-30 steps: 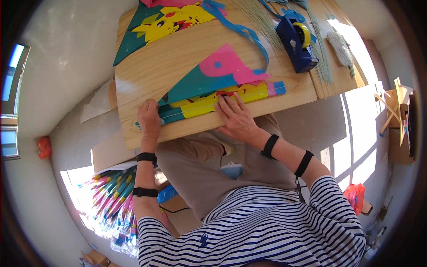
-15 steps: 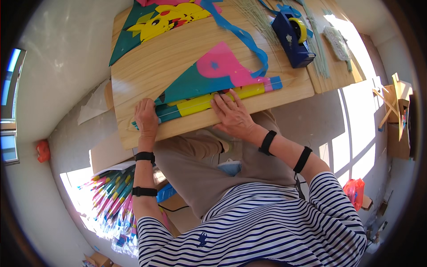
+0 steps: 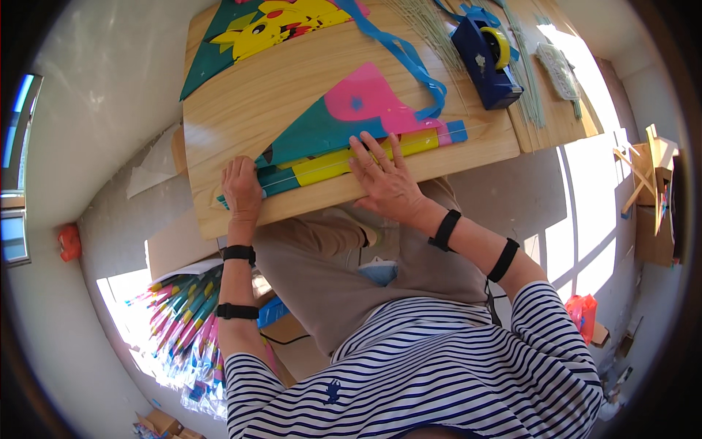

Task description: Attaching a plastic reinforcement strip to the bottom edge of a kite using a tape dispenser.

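Observation:
On the wooden table before me lies a kite (image 3: 312, 134) of thin green, pink and yellow sheet, its near edge folded into a long narrow strip (image 3: 322, 170). A thin pale rod runs along this strip. My left hand (image 3: 241, 186) is closed on the strip's left end, fingers curled over it. Flat on the middle of the strip rests my right hand (image 3: 384, 179), fingers spread and pressing down. A blue ribbon tail (image 3: 409, 62) trails from the kite's pink part toward the far edge.
A second kite sheet (image 3: 270, 36) with a yellow cartoon figure lies at the far left. A blue tape dispenser (image 3: 486, 66), thin rods (image 3: 523, 73) and a clear plastic box (image 3: 558, 71) stand at the far right. Bundled rolled kites (image 3: 186, 314) are at my lower left.
My right hand has shifted slightly right along the folded strip, its fingers now spread wider and straighter. The left hand keeps its hold on the left end.

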A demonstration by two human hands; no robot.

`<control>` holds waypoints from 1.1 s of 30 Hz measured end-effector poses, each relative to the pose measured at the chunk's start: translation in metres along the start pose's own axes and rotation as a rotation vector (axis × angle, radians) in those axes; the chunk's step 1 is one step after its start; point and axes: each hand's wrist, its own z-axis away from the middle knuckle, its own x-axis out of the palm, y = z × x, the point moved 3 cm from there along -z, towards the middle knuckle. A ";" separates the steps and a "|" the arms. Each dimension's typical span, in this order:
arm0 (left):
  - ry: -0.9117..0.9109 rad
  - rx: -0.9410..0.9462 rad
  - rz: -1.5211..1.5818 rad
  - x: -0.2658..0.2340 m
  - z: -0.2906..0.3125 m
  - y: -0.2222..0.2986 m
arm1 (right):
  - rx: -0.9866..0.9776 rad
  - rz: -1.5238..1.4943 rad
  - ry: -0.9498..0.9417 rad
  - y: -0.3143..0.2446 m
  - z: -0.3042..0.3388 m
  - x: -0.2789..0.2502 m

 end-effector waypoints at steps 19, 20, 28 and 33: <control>-0.075 -0.234 0.152 -0.014 0.005 -0.011 | 0.020 -0.072 -0.008 0.009 0.003 0.013; -0.088 -0.285 0.200 -0.017 0.007 -0.016 | 0.020 -0.075 -0.005 0.008 0.003 0.014; -0.145 -0.425 0.219 -0.020 0.014 -0.031 | 0.009 -0.060 -0.005 0.009 0.004 0.014; -0.132 -0.554 0.222 -0.016 0.016 -0.030 | 0.008 -0.056 -0.002 0.011 0.005 0.015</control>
